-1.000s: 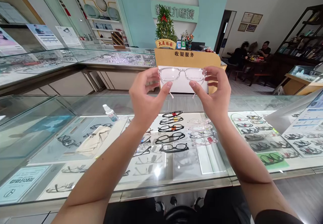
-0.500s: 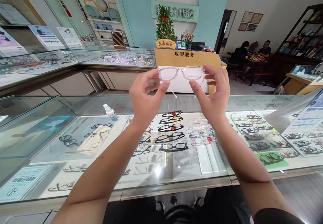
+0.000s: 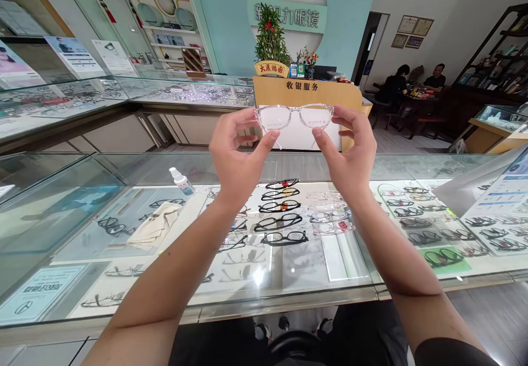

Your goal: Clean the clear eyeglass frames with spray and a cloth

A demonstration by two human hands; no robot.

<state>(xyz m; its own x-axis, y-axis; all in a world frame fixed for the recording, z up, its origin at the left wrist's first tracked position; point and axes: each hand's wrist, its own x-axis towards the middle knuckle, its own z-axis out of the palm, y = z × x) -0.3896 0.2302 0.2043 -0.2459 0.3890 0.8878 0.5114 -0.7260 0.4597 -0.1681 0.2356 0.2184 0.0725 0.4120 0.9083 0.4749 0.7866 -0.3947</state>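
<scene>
One person stands at the glass counter with both bare arms stretched out over it, and between the two hands is a single pair of clear-framed glasses. The pair is up in the air, level, well above the counter top and in front of the wooden cashier desk across the aisle. The left hand pinches the left end of the frame between thumb and fingers; the right hand pinches the right end the same way. Both grips are closed on the frame, the two lenses sit between them, and the two thin temples trail back toward the person.

Under the glass, right below the hands, I count five black frames laid in one column, the top one with a touch of red. Just beside them on the right is a second column of four pale, see-through frames. More glasses lie in rows farther right and left, too many and too small to count.

On the counter top to the left stands one small white spray bottle, and near it lies one crumpled beige cloth.

One potted plant sits on the cashier desk. At the back right, two people sit at a dark table, well apart from all this.
</scene>
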